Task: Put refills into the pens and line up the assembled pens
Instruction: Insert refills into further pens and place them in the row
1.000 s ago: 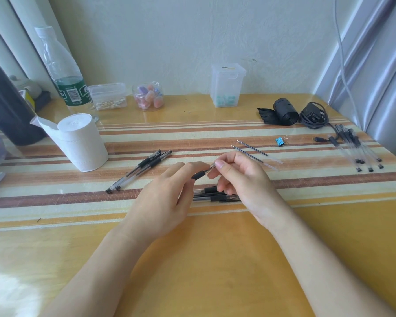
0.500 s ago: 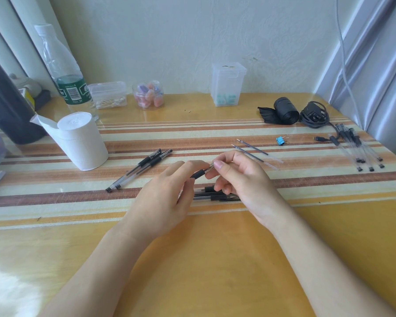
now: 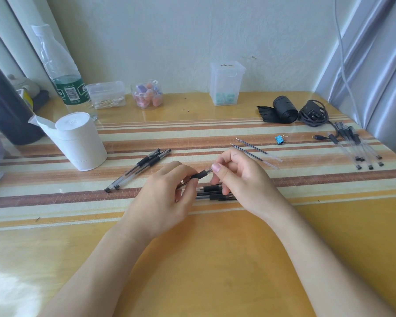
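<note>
My left hand (image 3: 162, 200) grips a clear pen with a black rubber grip (image 3: 200, 174) above the table's middle. My right hand (image 3: 240, 177) pinches that pen's tip end between thumb and fingers. Below my hands lie a few more pens (image 3: 212, 193), partly hidden. Two assembled pens (image 3: 138, 170) lie side by side to the left. Two loose refills (image 3: 255, 153) lie to the right of my hands. Several empty clear pen barrels (image 3: 354, 146) lie at the far right.
A white paper roll (image 3: 78, 140) stands at the left, a plastic bottle (image 3: 60, 72) behind it. Small clear containers (image 3: 226, 85) line the wall. A blue binder clip (image 3: 279, 139), a black bag roll (image 3: 284, 109) and a coiled cable (image 3: 313, 113) lie at the right.
My hands stay in nearly the same place; the right fingers have shifted slightly on the pen's tip end. Nothing else has moved.
</note>
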